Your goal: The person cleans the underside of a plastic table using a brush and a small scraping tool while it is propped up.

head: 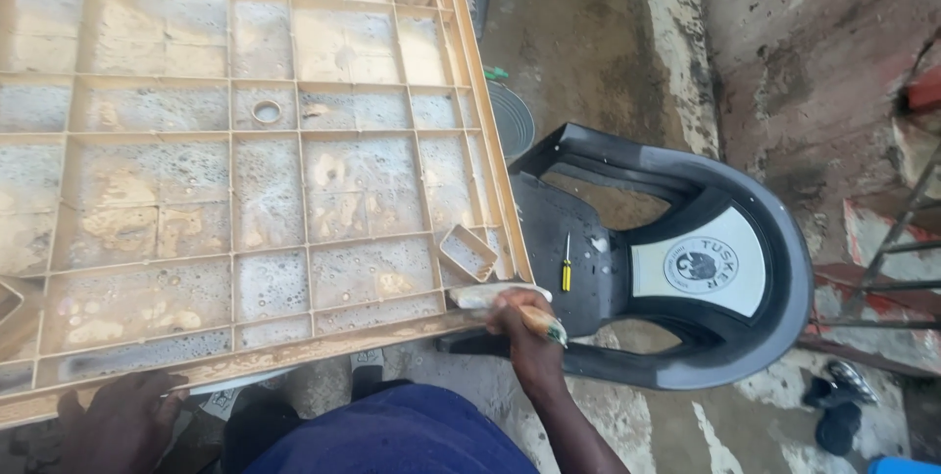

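Note:
A large beige plastic tabletop (pixel 461 72) lies upside down before me, its ribbed underside wet and soapy. My left hand (pixel 118 420) grips its near edge at the lower left. My right hand (pixel 524 332) is closed on a scrubbing brush (pixel 500 295) with a wooden handle, pressed against the near right corner of the tabletop. A small square leg socket (pixel 469 252) sits just above the brush.
A black plastic chair (pixel 676 258) lies tipped beside the tabletop on the right, with a yellow-handled screwdriver (pixel 567 266) on its seat. A round dark lid (pixel 515 119) shows under the tabletop's right edge. Dark sandals (pixel 838 405) and a metal frame (pixel 902 229) are at far right.

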